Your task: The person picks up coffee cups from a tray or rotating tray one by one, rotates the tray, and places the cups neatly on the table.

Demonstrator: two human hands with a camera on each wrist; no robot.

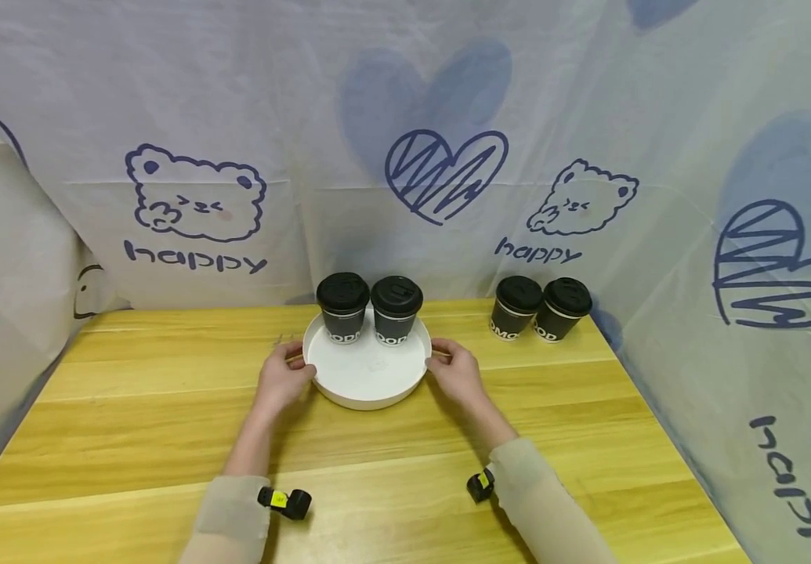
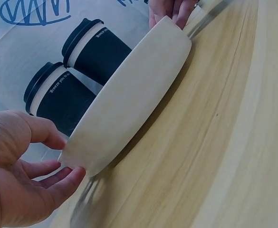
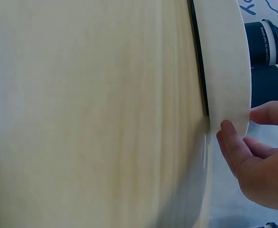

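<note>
A round white tray [image 1: 370,380] with a low rim is held from both sides close over the wooden table. Two black paper cups with black lids, a left one [image 1: 343,313] and a right one [image 1: 395,317], stand upright side by side in its back half. My left hand [image 1: 284,381] pinches the tray's left rim, thumb at the top edge and fingers lower on the wall [image 2: 115,109]. On the opposite side my right hand [image 1: 457,374] grips the rim the same way. A dark shadow strip shows under the tray in both wrist views.
Two more lidded black cups, one [image 1: 515,307] beside the other [image 1: 562,309], stand at the table's back right. A printed white curtain [image 1: 334,211] hangs directly behind the table [image 1: 130,423] and along its right side. Small black cameras sit on both wrists.
</note>
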